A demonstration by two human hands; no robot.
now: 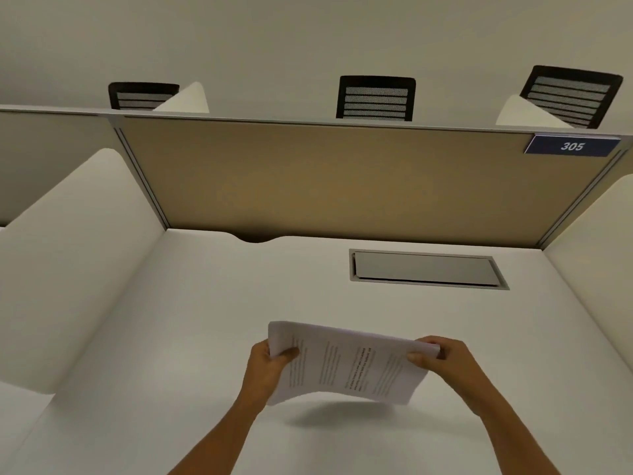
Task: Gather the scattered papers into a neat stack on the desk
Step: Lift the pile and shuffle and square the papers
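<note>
The person holds a stack of papers [349, 363] in both hands above the white desk [171, 337], at about 6 o'clock in the view. The left hand [267, 366] grips the stack's left end, thumb pressed on the top sheet and the other fingers hidden underneath. The right hand [442, 359] pinches the right end, thumb on top near the upper corner, with the fingers curled behind the sheets. Both hands are closed firmly on the paper. The stack is lifted clear of the desk: its near edge sags in a shallow arch, and a soft shadow [346, 414] lies on the surface just below it. The top sheet carries columns of printed text, too blurred to read. Toward 1 o'clock from the papers, a grey rectangular hatch [424, 269] is set flush into the desk. Behind it stands a tan partition [325, 180], bearing a dark blue plate [572, 145] marked 305 at 2 o'clock. White side panels [75, 255] flank the desk at 9 and 3 o'clock. Three black mesh chair backs [376, 97] show above the partition at 12 o'clock.
</note>
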